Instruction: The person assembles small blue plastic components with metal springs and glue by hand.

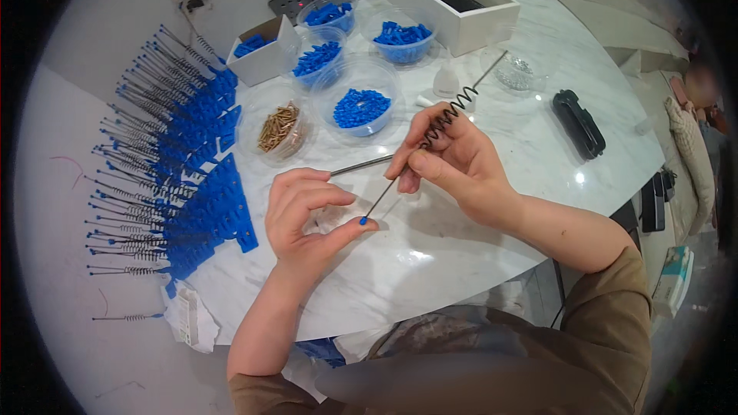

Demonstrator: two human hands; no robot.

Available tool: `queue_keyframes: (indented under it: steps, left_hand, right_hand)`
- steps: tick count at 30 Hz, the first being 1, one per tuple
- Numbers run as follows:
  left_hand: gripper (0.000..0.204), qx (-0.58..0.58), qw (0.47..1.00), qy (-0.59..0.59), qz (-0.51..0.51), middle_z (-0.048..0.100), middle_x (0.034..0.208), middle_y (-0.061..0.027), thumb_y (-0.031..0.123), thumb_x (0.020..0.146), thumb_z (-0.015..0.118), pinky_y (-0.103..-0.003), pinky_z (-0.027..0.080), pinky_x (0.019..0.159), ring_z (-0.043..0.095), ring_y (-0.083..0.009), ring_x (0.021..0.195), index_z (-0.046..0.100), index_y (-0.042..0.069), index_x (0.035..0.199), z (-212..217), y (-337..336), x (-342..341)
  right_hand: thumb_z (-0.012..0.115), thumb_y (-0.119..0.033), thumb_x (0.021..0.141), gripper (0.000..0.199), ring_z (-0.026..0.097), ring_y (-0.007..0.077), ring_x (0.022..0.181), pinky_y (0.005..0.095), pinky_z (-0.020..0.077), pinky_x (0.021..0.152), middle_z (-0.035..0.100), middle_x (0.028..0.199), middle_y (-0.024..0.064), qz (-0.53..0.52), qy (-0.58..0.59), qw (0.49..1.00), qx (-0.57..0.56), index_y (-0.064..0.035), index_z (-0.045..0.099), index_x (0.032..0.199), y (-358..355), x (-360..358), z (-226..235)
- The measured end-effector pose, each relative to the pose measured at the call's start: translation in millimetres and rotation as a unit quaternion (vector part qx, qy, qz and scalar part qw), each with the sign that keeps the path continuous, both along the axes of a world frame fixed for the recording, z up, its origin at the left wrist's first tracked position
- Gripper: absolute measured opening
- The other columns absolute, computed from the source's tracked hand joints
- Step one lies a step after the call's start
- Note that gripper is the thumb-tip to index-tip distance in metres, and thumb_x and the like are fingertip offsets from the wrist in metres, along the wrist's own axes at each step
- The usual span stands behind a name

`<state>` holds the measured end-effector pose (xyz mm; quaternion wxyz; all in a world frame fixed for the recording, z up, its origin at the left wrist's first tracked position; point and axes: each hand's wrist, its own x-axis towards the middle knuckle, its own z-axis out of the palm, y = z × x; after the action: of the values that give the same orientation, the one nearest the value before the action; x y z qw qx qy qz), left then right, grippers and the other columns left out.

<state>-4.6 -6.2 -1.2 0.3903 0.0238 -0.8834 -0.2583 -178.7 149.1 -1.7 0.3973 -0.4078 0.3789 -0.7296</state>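
Note:
My right hand (453, 157) pinches a black coil spring (442, 123) with a thin dark rod (492, 69) running through it. The rod slants down to the left and ends in a small blue cap (364, 220). That cap touches the thumb tip of my left hand (307, 215), whose thumb stands apart from its curled fingers. A thicker dark grey rod (361, 165) spans between my right fingers and the back of my left index finger; its left end is hidden. Both hands are above a white marbled table (430, 277).
Clear bowls hold blue plastic parts (361, 107) and brass-coloured pins (278, 127). A white box (492, 19) of black wires stands behind. Along the left edge lie many finished-looking blue pieces (215, 207) with springs. A black tool (578, 124) rests right; near it, a tub of small clear pieces (513, 74).

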Motion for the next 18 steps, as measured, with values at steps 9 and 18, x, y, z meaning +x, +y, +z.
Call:
queue_keyframes:
  steps: [9, 18]
  left_hand:
    - [0.030, -0.091, 0.995, 0.031, -0.025, 0.064, 0.071, 0.0047, 0.022, 0.057, 0.090, -0.033, 0.043, 0.072, 0.059, -0.0208, 0.085, 0.066, 0.015, 0.074, -1.7, -0.9, 2.6]
    - [0.026, -0.132, 0.991, 0.034, -0.011, 0.060, 0.068, 0.0070, 0.032, 0.058, 0.086, -0.034, 0.035, 0.072, 0.060, -0.0160, 0.081, 0.066, 0.019, 0.067, -1.4, -1.3, 1.4]
  right_hand:
    - [0.055, -0.010, 0.097, 0.022, 0.062, 0.0156, 0.082, 0.0301, 0.0519, 0.076, 0.064, 0.098, 0.0153, -0.015, 0.022, 0.999, 0.018, -0.0058, 0.041, 0.112, 2.8, 7.5, 1.9]
    - [0.050, -0.007, 0.099, 0.018, 0.059, 0.0110, 0.083, 0.0273, 0.0512, 0.076, 0.061, 0.101, 0.0106, 0.006, 0.042, 0.999, 0.010, -0.0055, 0.040, 0.114, 0.6, 7.2, -1.2]
